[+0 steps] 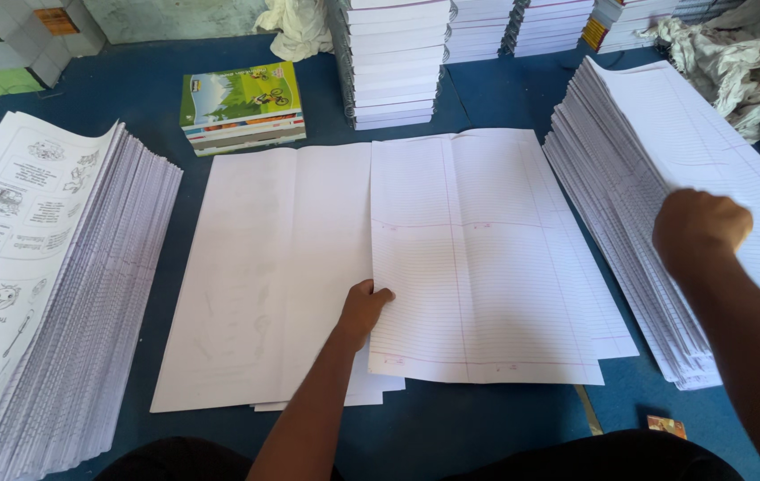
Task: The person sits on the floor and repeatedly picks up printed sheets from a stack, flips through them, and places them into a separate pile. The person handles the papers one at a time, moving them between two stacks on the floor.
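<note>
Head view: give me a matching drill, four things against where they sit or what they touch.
Things:
1. left hand
2. right hand
3. colourful books
4. picture-printed sheet stack

Places:
A. far left of the blue surface
B. on the tall stack of lined sheets at the right
C. at the left edge of the lined sheet lying in the middle
D. at the back, behind the blank sheet

Pairs: 1-C, 2-B, 3-D, 4-A
</note>
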